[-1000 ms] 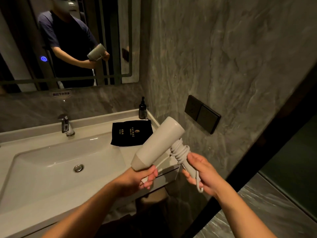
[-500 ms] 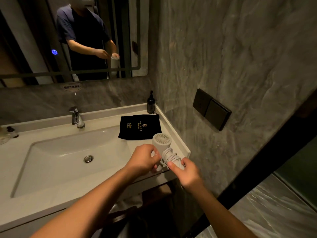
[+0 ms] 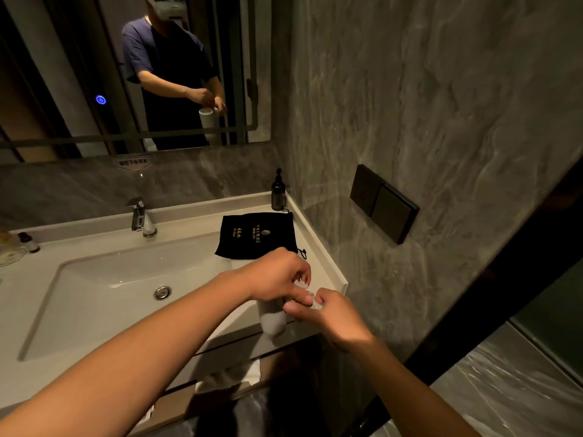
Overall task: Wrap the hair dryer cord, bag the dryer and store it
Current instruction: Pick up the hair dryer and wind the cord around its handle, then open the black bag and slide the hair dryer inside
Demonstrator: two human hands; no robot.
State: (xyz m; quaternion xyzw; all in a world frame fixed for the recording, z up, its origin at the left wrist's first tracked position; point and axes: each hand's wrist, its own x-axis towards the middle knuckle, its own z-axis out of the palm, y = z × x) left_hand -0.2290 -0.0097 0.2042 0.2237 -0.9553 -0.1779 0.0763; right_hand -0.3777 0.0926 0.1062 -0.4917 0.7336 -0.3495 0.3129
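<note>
The white hair dryer (image 3: 273, 323) hangs barrel-down over the front right corner of the vanity counter. My left hand (image 3: 277, 275) grips its upper part from above. My right hand (image 3: 328, 313) pinches the white cord (image 3: 312, 302) wound around the handle; most of the cord and handle is hidden by my fingers. The black drawstring bag (image 3: 257, 234) with gold print lies flat on the counter just behind my hands.
A white sink basin (image 3: 94, 285) with a chrome faucet (image 3: 138, 216) fills the counter's left. A dark pump bottle (image 3: 278, 192) stands in the back right corner. Small bottles (image 3: 30, 242) sit at far left. A black wall switch (image 3: 383, 203) is on the stone wall.
The dryer has tipped from pointing up and back to hanging barrel-down at the counter's edge. Both hands have closed in together over the wound cord.
</note>
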